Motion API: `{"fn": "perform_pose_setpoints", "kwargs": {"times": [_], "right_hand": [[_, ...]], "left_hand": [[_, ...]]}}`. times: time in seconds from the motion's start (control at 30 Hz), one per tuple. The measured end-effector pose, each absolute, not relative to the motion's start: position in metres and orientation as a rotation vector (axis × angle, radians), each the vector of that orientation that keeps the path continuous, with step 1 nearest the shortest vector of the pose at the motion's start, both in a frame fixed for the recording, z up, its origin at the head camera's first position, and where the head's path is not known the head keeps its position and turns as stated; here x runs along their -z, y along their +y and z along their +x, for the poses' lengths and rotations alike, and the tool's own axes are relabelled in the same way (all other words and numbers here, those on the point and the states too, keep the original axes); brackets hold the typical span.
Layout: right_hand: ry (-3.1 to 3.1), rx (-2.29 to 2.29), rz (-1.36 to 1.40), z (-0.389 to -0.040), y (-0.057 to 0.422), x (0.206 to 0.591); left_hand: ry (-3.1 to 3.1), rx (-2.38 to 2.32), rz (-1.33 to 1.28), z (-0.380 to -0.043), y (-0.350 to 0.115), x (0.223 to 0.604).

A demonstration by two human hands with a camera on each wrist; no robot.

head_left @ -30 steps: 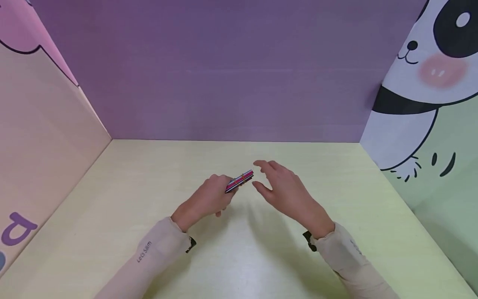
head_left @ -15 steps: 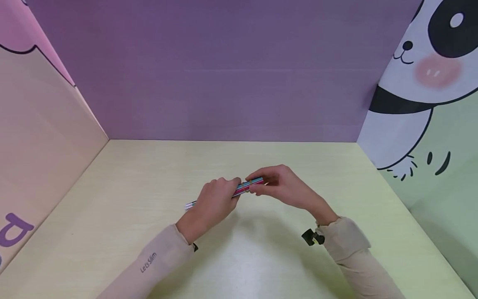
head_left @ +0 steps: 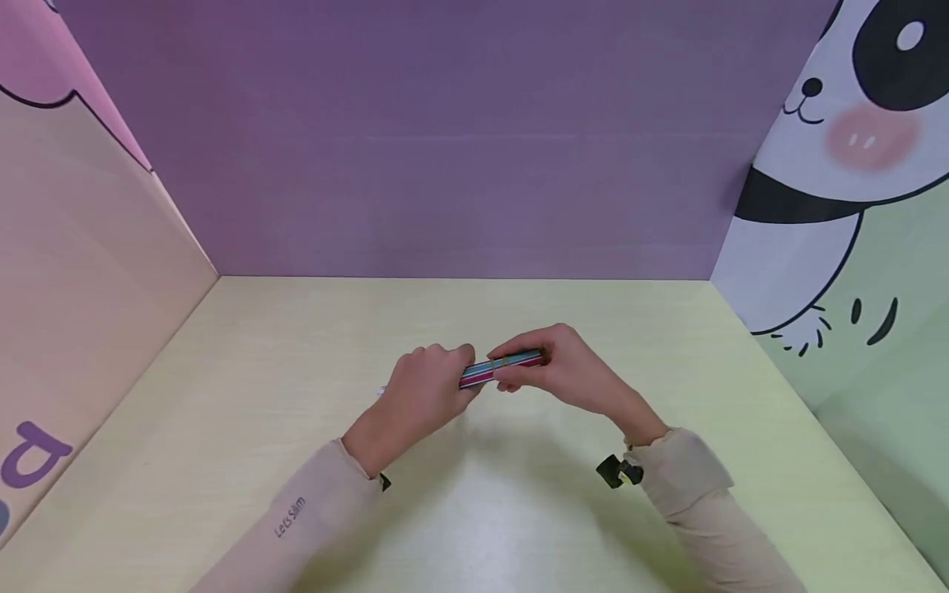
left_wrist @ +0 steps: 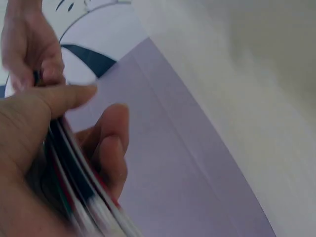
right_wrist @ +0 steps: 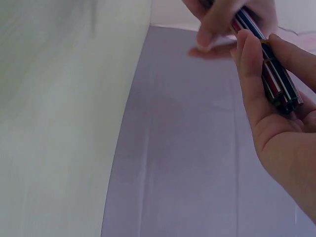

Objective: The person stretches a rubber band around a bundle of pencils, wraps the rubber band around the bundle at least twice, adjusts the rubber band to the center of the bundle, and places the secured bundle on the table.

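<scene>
A bundle of slim striped pencils (head_left: 480, 376) in pink, blue, black and white is held above the table by both hands. My left hand (head_left: 424, 387) grips it around the middle, its fingers hiding much of the length. The fingers and thumb of my right hand (head_left: 569, 372) pinch the bundle near its right end. Thin yellowish rubber bands (right_wrist: 267, 60) circle the bundle between the right fingers in the right wrist view, beside the dark pencil ends. The opposite, whitish ends (left_wrist: 101, 215) show blurred below the left palm in the left wrist view.
The pale wood-look table (head_left: 474, 519) meets a purple back wall (head_left: 460, 148). A pinkish panel (head_left: 89, 247) stands on the left, and a green panel with a panda drawing (head_left: 875, 247) on the right. Both sleeves end in dark wrist-worn devices.
My right hand has come in from apart and now pinches the bundle's right end. The bundle has shifted rightward and lies more level. My left hand keeps its grip.
</scene>
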State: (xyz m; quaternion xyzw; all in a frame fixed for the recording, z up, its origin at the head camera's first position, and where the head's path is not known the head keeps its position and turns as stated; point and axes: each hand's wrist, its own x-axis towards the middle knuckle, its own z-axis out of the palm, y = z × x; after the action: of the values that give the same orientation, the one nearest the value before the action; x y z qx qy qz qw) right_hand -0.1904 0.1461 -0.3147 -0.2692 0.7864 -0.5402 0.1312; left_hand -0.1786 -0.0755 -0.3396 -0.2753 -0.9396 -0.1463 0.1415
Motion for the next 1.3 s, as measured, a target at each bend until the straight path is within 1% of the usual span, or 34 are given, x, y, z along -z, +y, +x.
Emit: {"fn": "perform_pose_setpoints", "kwargs": {"times": [0.13, 0.2, 0.3, 0.4, 0.5, 0.63, 0.83, 1.13, 1.3], "right_hand": [[2.285, 1.650, -0.719, -0.196, 0.164, 0.306], [2.293, 1.684, -0.709, -0.199, 0.174, 0.302], [2.291, 1.748, -0.687, -0.202, 0.183, 0.299], [2.230, 1.834, -0.685, -0.204, 0.184, 0.298], [2.162, 1.884, -0.707, -0.204, 0.178, 0.301], [2.119, 1.859, -0.740, -0.201, 0.167, 0.305], [2.101, 1.802, -0.724, -0.198, 0.161, 0.309], [2.107, 1.773, -0.782, -0.200, 0.170, 0.304], [2.172, 1.786, -0.758, -0.202, 0.182, 0.300]], "left_hand": [[-2.732, 0.533, -0.796, -0.189, -0.091, 0.332], [-2.760, 0.660, -0.810, -0.194, -0.099, 0.328], [-2.737, 1.155, -0.865, -0.201, -0.111, 0.322], [-2.463, 1.814, -0.903, -0.204, -0.116, 0.320], [-2.103, 2.148, -0.928, -0.204, -0.112, 0.320], [-1.874, 2.218, -0.852, -0.200, -0.103, 0.321], [-1.894, 2.210, -0.722, -0.194, -0.096, 0.320], [-1.887, 2.245, -0.641, -0.195, -0.097, 0.317], [-1.863, 2.247, -0.610, -0.196, -0.100, 0.315]]}}
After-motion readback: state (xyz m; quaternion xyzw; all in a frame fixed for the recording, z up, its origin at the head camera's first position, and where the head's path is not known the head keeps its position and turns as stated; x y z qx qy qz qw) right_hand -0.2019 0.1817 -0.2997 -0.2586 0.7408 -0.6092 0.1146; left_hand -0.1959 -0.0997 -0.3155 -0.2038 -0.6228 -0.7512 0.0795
